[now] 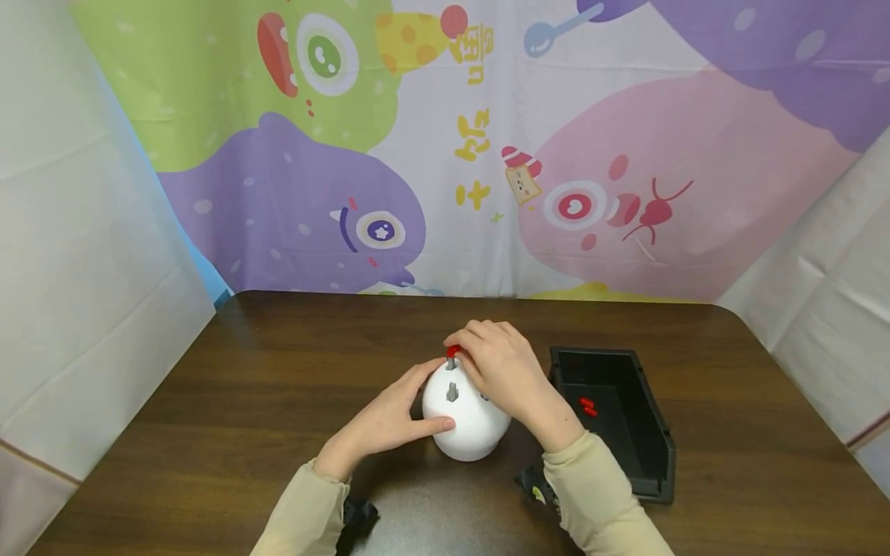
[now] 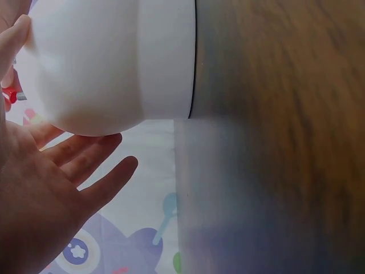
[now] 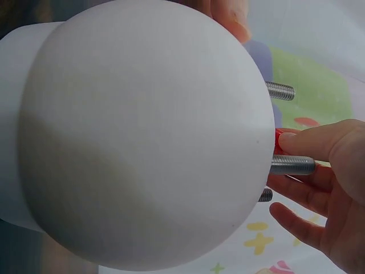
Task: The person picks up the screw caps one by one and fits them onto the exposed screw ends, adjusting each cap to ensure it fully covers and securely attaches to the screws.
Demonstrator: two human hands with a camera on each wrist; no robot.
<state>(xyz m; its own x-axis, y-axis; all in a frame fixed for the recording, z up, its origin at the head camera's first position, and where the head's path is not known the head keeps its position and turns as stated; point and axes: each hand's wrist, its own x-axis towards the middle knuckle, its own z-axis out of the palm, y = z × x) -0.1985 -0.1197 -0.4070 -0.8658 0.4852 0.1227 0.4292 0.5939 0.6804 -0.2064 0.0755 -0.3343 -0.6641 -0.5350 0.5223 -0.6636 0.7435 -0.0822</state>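
A white, ball-shaped body (image 1: 473, 432) stands upright on the table. Several threaded grey metal studs (image 3: 292, 164) stick out of its top, one stud (image 1: 452, 392) showing plainly in the head view. My left hand (image 1: 385, 417) holds the ball from the left, thumb on the near side and fingers spread along the far side. Over the top, my right hand (image 1: 504, 367) pinches a small red cap (image 1: 453, 350) at the end of the rear stud. In the right wrist view, the ball and a stud partly hide the red cap (image 3: 278, 140).
A black open tray (image 1: 615, 440) lies to the right, with small red pieces (image 1: 588, 407) inside. Dark straps sit at both wrists, the right strap (image 1: 534, 488) bearing a small light mark. Behind the brown table (image 1: 278, 371) hangs a cartoon-printed cloth (image 1: 445, 255).
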